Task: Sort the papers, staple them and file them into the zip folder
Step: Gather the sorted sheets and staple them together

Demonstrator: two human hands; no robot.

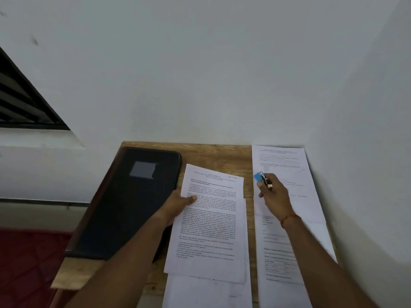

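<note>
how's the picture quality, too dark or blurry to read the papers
Head view: dim, flat light with no glare; print on the top sheet is soft and mostly unreadable; the right hand and its blue stapler look slightly smeared; the black zip folder shows little detail; the wide lens warps the frame's edges.

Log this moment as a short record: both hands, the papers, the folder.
left hand: grips the left edge of the printed sheet, thumb on top
right hand: holds a small blue stapler over the right stack
zip folder: black, flat on the wooden table, left of the papers
stage: visible papers lie outside the folder
</note>
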